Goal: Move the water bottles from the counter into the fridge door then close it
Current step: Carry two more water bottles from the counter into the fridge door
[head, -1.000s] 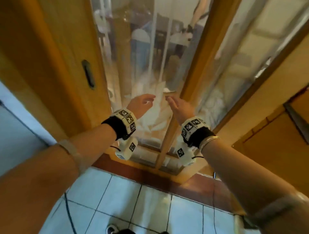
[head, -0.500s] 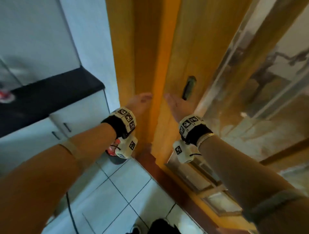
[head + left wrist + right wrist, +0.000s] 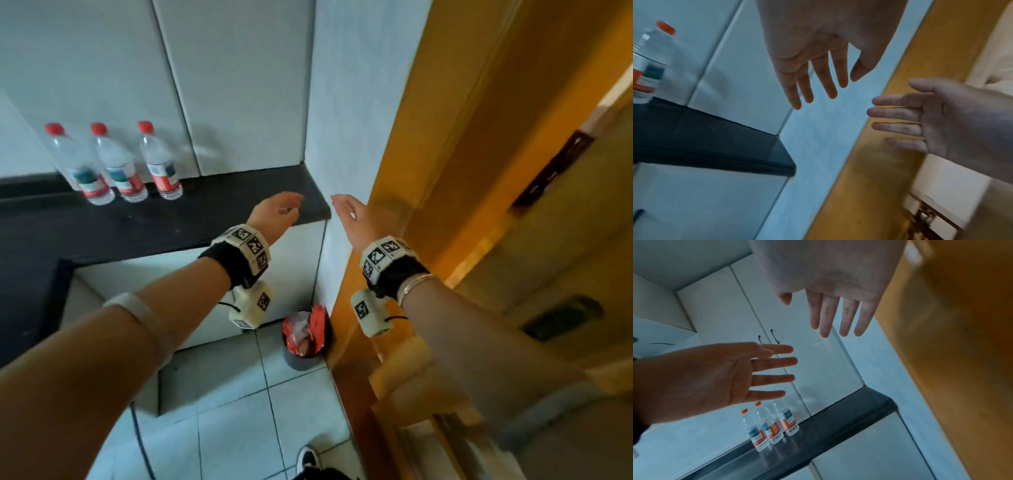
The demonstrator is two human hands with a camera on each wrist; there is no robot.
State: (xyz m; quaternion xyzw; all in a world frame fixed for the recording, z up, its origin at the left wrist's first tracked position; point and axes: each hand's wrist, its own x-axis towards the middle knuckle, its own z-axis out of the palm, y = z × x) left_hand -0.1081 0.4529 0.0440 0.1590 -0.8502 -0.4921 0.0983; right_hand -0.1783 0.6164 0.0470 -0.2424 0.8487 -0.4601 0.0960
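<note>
1. Bottles: three clear bottles [image 3: 118, 164] with red caps and red-and-white labels stand upright in a tight row on the black counter [image 3: 144, 222], at about 10 o'clock in the head view, close to the white cabinet doors [image 3: 236, 85] behind them.
2. From the right wrist view the row of bottles [image 3: 769, 425] sits toward 6 o'clock, each just beside the next; whether they touch cannot be told.
3. Left hand [image 3: 275, 214] is held out in the air over the counter's right end, fingers [image 3: 831, 78] straight and slightly spread, palm empty, touching nothing.
4. Right hand [image 3: 358, 219] is held out at about 1 o'clock of the left one, near it but apart, in front of the white wall [image 3: 352, 102] and the orange door frame [image 3: 445, 154]. Its fingers [image 3: 827, 316] are straight and a little parted; it holds nothing and touches nothing.
5. Both hands are well apart from the bottles, which lie toward 9 o'clock from the left hand.
6. Each wrist carries a black band with a white marker block [image 3: 248, 245] and a camera unit hanging under it; the right wrist also has a thin bangle [image 3: 414, 282].
7. Bin [image 3: 306, 337]: a small dark bin stands on the tiled floor [image 3: 222, 428] at 6 o'clock of the hands, in the corner between the lower cabinet and the wall. It is lined with a red bag, and crumpled wrapping lies inside; what else it holds cannot be told.
8. A dark shoe [image 3: 308, 457] shows at the bottom edge, at 6 o'clock.
9. No fridge shows in any view.
</note>
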